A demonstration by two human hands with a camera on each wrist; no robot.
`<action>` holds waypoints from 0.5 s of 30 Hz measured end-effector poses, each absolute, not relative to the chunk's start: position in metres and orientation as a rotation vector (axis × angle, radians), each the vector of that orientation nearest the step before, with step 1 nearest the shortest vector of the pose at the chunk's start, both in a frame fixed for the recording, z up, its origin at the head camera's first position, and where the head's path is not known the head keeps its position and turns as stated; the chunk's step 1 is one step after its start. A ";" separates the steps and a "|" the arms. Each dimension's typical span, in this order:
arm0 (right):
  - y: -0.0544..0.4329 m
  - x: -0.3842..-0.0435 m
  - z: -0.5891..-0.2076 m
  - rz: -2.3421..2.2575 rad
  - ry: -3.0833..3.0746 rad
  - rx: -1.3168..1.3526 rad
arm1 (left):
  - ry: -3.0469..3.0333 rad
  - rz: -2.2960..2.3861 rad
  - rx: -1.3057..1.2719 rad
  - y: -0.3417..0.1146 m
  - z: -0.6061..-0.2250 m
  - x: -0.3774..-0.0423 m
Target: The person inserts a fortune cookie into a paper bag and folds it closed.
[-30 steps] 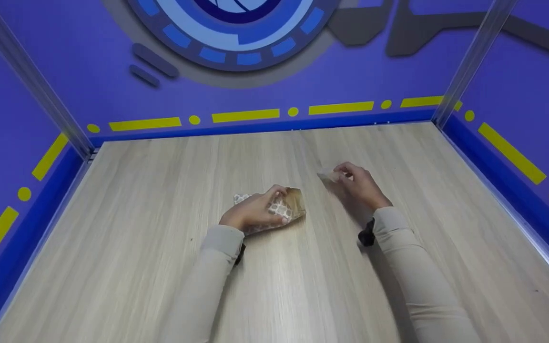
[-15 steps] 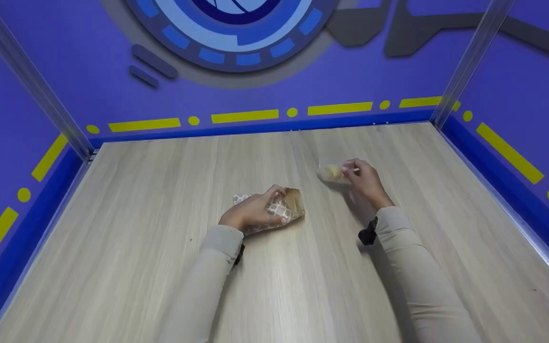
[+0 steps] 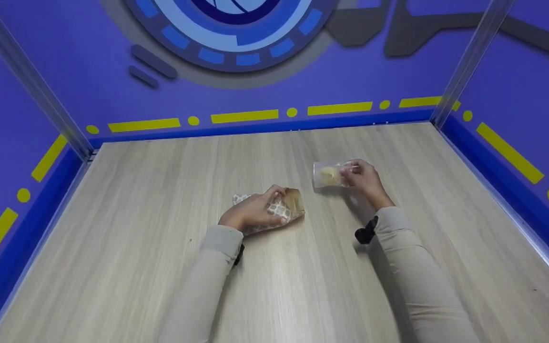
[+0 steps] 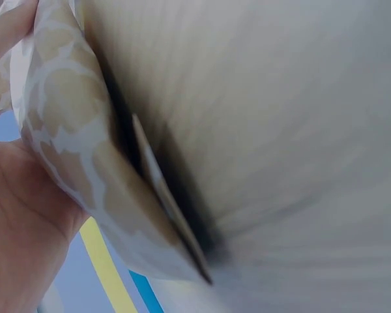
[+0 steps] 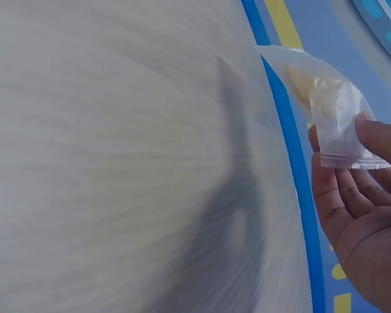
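Note:
My left hand (image 3: 253, 210) grips a paper bag (image 3: 280, 209) printed with brown patches on white. The bag's brown open end (image 3: 295, 202) faces right, in the head view. Up close in the left wrist view, the patterned bag (image 4: 68, 104) bulges beside the palm, and a thin flap stands off its lower edge. Farther right and back, my right hand (image 3: 366, 179) pinches a clear plastic packet (image 3: 321, 177) by one end. Something pale yellow shows inside it. The right wrist view shows the thumb pressing the crimped end of this packet (image 5: 342, 124) against the fingers.
Both hands work over a wide wooden table (image 3: 131, 228). Purple panels with yellow markings (image 3: 245, 116) enclose its back and sides, joined by metal corner posts (image 3: 470, 62). Dark bands (image 3: 366, 233) sit on the wrists.
The right hand has shifted slightly right and turned the packet, so its flat face and yellow content now show. The left hand and the paper bag have stayed put.

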State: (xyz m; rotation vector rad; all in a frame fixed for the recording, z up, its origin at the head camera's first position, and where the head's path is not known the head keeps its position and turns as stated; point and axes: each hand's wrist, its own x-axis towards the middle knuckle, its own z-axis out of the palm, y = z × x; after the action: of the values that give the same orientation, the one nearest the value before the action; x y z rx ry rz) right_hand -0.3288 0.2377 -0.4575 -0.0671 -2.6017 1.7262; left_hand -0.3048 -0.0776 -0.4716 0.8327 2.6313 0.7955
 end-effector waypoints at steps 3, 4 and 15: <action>0.238 -0.332 -0.459 1.804 -2.576 -0.109 | 2.636 0.791 0.822 -0.077 -0.472 -0.304; 0.237 -0.331 -0.458 1.836 -2.563 -0.113 | 2.638 0.789 0.818 -0.077 -0.472 -0.304; 0.229 -0.329 -0.455 2.037 -2.556 -0.088 | 2.623 0.802 0.820 -0.077 -0.470 -0.304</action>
State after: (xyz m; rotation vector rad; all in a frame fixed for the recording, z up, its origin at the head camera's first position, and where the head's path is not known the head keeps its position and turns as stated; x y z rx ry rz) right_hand -0.3289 0.2290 -0.4548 -0.0879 -2.5559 2.0367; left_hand -0.3043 -0.0766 -0.4703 0.8199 2.6231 0.8017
